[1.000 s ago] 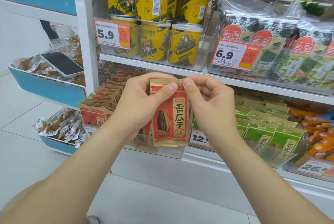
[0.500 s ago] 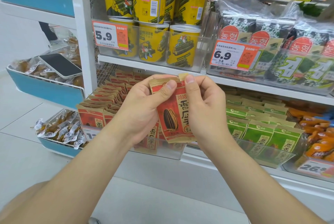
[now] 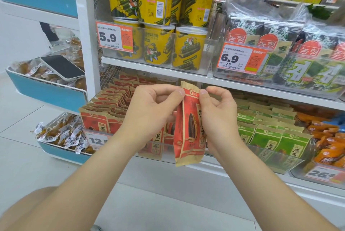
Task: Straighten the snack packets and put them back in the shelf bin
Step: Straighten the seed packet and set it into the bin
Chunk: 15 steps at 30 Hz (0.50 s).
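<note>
The red-and-tan paper sunflower-seed packet (image 3: 188, 128) hangs in the air just in front of the clear plastic shelf bin (image 3: 164, 153). Its crimped top sits close under the white shelf edge (image 3: 242, 85), and its bottom hangs past the bin's front wall over open floor. Its long axis stands nearly upright, top seal up. The left hand (image 3: 149, 117) and right hand (image 3: 218, 117) each pinch a top corner. Matching red packets (image 3: 104, 107) fill the bin to the left.

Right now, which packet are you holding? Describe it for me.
Below the yellow tubs sits a clear bin of red packets. In front of it, the left hand and right hand pinch one red sunflower-seed packet by its top edge; unlike its neighbours, it hangs outside the bin.
</note>
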Tool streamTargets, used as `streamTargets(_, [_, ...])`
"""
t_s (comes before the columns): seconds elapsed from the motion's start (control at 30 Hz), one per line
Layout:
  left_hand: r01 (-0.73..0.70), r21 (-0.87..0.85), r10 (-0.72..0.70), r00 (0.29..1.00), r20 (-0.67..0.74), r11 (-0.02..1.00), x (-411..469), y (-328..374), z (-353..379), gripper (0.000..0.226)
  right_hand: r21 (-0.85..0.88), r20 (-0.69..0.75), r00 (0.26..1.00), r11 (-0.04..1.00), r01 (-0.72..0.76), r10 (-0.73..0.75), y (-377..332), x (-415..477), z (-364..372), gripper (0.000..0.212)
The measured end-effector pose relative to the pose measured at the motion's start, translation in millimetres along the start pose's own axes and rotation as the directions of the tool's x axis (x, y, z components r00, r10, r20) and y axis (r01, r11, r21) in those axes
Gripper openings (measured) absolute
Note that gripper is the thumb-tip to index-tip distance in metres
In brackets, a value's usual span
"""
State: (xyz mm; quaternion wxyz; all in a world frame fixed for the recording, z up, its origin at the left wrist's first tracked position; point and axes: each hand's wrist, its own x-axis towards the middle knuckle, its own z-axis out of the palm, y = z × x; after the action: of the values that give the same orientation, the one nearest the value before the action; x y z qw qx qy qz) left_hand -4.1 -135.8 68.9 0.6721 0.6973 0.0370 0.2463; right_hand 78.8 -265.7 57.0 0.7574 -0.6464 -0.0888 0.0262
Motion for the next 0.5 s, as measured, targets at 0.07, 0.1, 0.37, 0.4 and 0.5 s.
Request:
streamTargets(0.07, [-0.007, 0.058, 0.011, 0.998, -0.066, 0.998, 0, -2, 0, 0.022, -0.063, 0.042, 0.999, 0.998, 0.018, -0.015, -2, 0, 0, 0.015])
streamTargets(0.1, [-0.008, 0.061, 0.013, 0.996, -0.083, 0.998, 1, -2, -1, 0.021, -0.105, 0.085, 0.996, 0.994, 0.038, -0.029, -4, -1, 0, 0.021])
streamTargets(0.37, [-0.005, -0.056, 0.004, 1.000, -0.022, 0.998, 3, -2, -13, 0.010, -0.223, 0.438, 0.893, 0.948, 0.225, -0.109, -3, -8, 1, 0.042])
streamTargets(0.4, [0.006, -0.065, -0.006, 1.000, -0.003, 0.998, 3, -3, -14, 0.012, -0.205, 0.432, 0.894, 0.953, 0.224, -0.117, -3, -7, 1, 0.038])
streamTargets(0.5, [0.024, -0.065, -0.023, 0.999, 0.022, 0.998, 5, -5, -15, 0.015, -0.085, 0.372, 0.927, 0.993, 0.085, -0.047, -5, -8, 4, 0.033])
